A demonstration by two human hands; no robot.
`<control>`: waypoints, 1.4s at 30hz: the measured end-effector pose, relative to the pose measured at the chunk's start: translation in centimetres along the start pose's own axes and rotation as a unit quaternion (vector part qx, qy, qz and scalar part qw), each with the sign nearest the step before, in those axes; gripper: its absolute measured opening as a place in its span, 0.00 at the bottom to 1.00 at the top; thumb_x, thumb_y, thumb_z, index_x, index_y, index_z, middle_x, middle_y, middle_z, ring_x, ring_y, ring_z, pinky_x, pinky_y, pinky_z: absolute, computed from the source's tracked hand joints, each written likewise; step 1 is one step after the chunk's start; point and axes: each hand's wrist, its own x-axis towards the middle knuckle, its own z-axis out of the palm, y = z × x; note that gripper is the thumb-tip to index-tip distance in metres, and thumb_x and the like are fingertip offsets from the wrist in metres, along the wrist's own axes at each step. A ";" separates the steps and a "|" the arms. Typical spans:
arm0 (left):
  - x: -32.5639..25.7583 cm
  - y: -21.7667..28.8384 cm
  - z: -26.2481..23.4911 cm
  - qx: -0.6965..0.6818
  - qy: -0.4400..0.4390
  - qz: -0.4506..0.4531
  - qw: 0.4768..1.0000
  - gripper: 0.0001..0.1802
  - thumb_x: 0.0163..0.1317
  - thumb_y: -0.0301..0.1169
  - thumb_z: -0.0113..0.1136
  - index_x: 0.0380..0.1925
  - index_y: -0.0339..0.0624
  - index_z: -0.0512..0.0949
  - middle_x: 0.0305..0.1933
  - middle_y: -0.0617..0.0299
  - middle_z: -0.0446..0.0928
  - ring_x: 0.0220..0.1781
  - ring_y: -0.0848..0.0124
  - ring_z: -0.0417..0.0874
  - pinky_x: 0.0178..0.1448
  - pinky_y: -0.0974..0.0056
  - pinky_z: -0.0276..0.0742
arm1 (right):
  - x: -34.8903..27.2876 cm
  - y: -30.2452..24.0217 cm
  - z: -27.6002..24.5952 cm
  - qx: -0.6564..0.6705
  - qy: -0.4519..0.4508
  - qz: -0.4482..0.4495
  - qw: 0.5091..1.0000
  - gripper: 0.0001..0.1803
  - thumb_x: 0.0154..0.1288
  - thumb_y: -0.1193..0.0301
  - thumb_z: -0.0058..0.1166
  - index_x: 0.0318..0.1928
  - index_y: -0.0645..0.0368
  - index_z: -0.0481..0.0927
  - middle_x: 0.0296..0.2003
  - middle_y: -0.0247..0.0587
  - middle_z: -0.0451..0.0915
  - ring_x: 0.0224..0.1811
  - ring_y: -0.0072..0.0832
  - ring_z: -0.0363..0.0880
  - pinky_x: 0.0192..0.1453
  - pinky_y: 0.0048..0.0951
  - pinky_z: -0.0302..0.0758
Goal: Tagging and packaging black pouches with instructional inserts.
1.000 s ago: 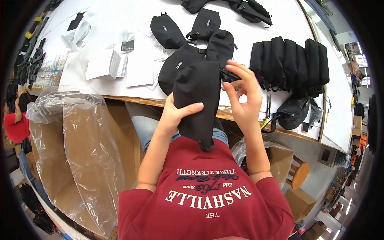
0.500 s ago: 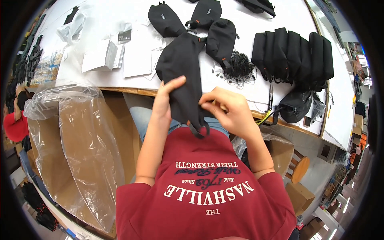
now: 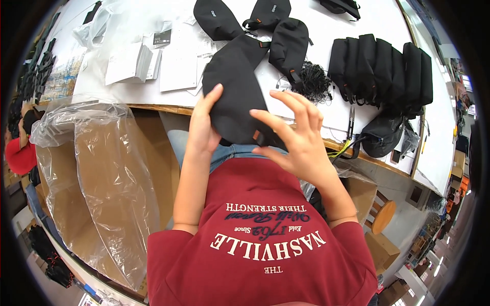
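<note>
Since a second ago you've lowered the soft black fabric pouch (image 3: 236, 97) over the white table (image 3: 326, 38) edge; your left hand (image 3: 203, 127) grips it underneath, right hand (image 3: 296, 140) spread, fingertips touching. Finished pouches stand rowed (image 3: 383, 69); several lie loose (image 3: 214, 18)

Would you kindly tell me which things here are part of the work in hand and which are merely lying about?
In hand:
- black pouch
- left hand gripping its edge
- right hand, fingers spread at its lower end

Lying about:
- row of black pouches
- paper stack
- snips
- plastic-lined carton
- tangle of black cord
</note>
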 end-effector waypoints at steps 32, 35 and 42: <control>-4.2 3.8 -3.4 0.418 -0.213 0.382 0.796 0.27 0.32 0.42 0.76 0.37 0.45 0.86 0.39 0.60 0.74 0.36 0.70 0.75 0.36 0.67 0.70 | -0.6 4.0 -1.7 0.299 0.079 -0.063 0.949 0.18 0.40 0.78 0.71 0.36 0.57 0.81 0.44 0.50 0.81 0.46 0.39 0.80 0.44 0.32 0.76; -5.0 4.8 -2.8 0.425 -0.221 0.406 0.778 0.26 0.31 0.43 0.76 0.36 0.47 0.87 0.40 0.60 0.73 0.37 0.70 0.76 0.35 0.68 0.69 | -0.9 3.8 -1.9 0.297 0.092 -0.095 0.946 0.22 0.42 0.77 0.71 0.38 0.57 0.74 0.43 0.56 0.81 0.46 0.42 0.81 0.45 0.33 0.75; -5.8 4.8 -2.6 0.398 -0.203 0.413 0.793 0.25 0.31 0.42 0.77 0.35 0.48 0.86 0.41 0.58 0.73 0.38 0.69 0.76 0.36 0.68 0.70 | -0.4 3.3 -2.4 0.308 0.107 -0.121 0.938 0.29 0.45 0.80 0.69 0.41 0.54 0.62 0.42 0.57 0.81 0.44 0.45 0.82 0.45 0.36 0.73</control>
